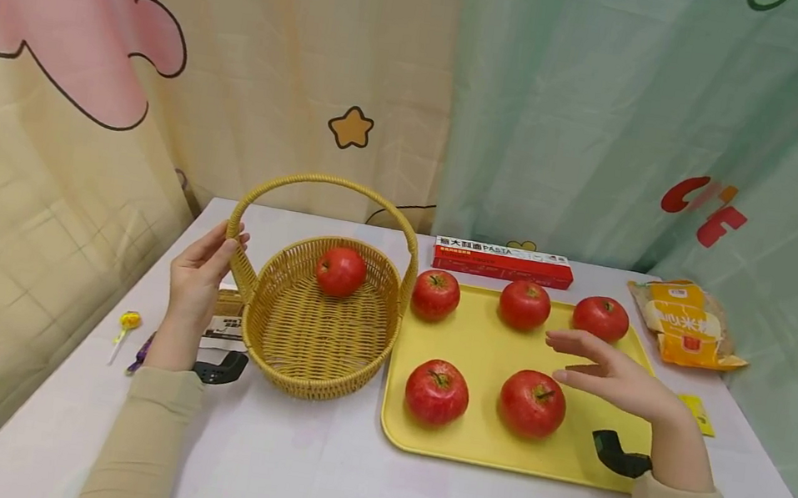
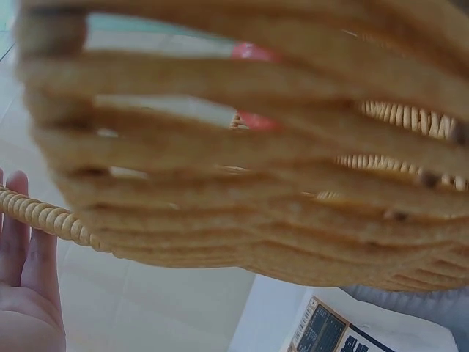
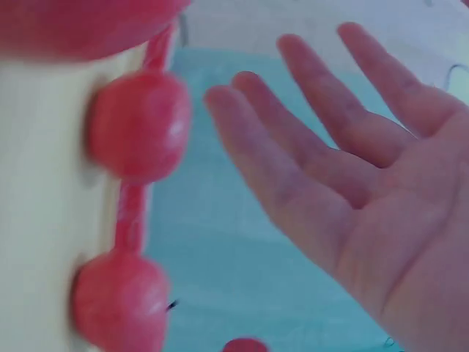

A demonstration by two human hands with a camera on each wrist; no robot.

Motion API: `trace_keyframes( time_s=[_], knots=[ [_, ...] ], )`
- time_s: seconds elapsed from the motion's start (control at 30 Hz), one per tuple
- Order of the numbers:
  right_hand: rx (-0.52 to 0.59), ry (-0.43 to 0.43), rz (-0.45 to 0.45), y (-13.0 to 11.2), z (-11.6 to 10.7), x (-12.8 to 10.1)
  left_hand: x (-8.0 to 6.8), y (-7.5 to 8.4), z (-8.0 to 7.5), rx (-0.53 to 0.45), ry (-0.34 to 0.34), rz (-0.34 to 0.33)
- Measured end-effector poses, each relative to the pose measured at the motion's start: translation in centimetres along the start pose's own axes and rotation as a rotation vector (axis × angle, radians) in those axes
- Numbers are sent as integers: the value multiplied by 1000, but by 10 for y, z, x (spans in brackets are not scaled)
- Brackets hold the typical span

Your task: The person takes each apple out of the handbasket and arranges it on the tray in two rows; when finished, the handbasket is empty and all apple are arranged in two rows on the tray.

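Note:
A woven basket (image 1: 309,380) with a tall hoop handle (image 1: 332,183) stands left of centre, and one red apple (image 1: 340,271) lies inside it. My left hand (image 1: 221,247) rests with straight fingers against the handle's left foot; the left wrist view shows the hand (image 2: 22,279) flat beside the handle (image 2: 51,216) and the basket wall (image 2: 242,220). On the yellow tray (image 1: 492,345) lie several more apples. My right hand (image 1: 569,360) hovers open, holding nothing, just above and right of the front right apple (image 1: 533,403). The right wrist view shows that hand (image 3: 352,147) with fingers spread, beside blurred apples (image 3: 139,125).
A red and white pasta box (image 1: 503,263) lies behind the tray. A yellow bag (image 1: 684,323) sits at the back right and a yellow slip (image 1: 697,410) by the tray's right edge. A lollipop (image 1: 127,324) and a printed card (image 1: 225,331) lie left of the basket. Curtains hang close behind.

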State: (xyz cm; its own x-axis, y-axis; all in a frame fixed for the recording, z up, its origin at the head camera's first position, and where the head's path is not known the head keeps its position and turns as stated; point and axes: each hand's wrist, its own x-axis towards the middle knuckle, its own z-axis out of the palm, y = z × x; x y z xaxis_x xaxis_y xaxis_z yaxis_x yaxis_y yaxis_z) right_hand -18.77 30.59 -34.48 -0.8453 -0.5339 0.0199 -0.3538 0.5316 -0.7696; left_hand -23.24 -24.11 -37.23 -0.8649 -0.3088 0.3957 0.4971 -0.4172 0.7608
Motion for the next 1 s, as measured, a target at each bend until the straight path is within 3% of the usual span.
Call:
trace_keyframes(
  time_s=[0.27,0.53,0.73,1.0],
  knots=[
    [77,148,-298,-71,11,29,1,1,1,0,22,-10],
    [237,166,-488,-138,36,88,1,1,0,10,16,-13],
    [245,49,-544,-165,63,134,1,0,1,10,10,-13],
    [253,-4,-487,-178,105,180,0,0,1,13,11,-13]
  ],
)
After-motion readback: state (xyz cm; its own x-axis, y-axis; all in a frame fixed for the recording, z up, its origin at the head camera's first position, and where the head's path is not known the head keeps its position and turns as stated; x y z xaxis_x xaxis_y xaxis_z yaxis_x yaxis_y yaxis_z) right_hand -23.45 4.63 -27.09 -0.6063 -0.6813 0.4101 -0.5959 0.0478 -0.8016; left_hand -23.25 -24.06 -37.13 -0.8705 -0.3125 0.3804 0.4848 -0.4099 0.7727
